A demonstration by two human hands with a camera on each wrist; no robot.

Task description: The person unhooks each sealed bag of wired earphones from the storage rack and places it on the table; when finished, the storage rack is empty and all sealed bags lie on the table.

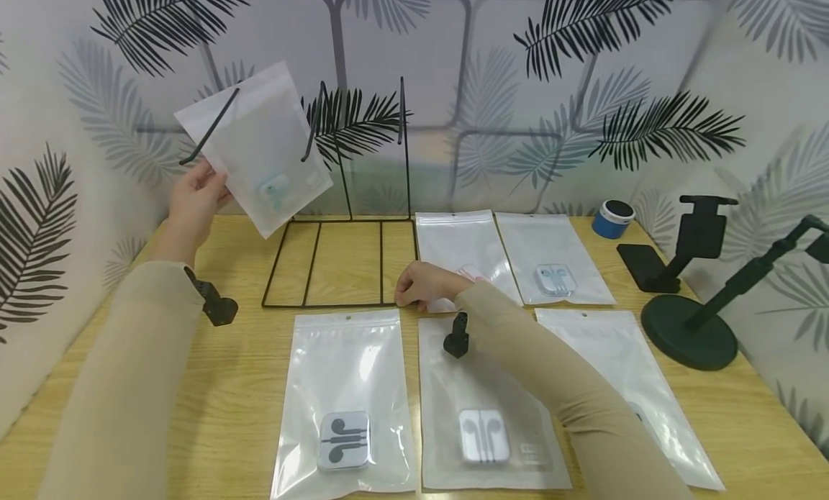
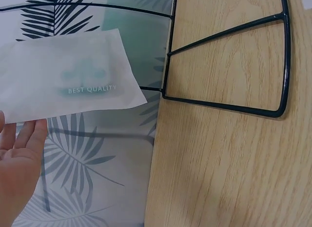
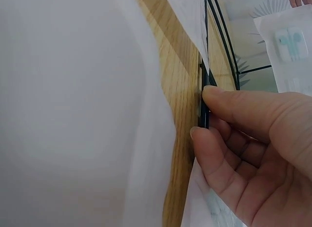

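Note:
In the head view my left hand (image 1: 196, 201) holds the left edge of a white zip bag (image 1: 259, 140), raised and tilted among the prongs of a black wire rack (image 1: 340, 304). Pale green earphones show through the bag, and its other face (image 2: 44, 75) in the left wrist view reads "BEST QUALITY". Two rack prongs (image 1: 210, 124) cross in front of the bag. With thumb and fingertips, my right hand (image 1: 429, 284) pinches the front right corner of the rack's base. Close up, the right wrist view shows the black wire (image 3: 204, 97) between those fingertips.
Several zip bags with boxed earphones lie flat, including one at front left (image 1: 350, 385), one at front middle (image 1: 447, 399) and one at back right (image 1: 550, 248). At the right stand a blue jar (image 1: 612, 221), a black phone stand (image 1: 699, 230) and a round-based stand (image 1: 688, 334).

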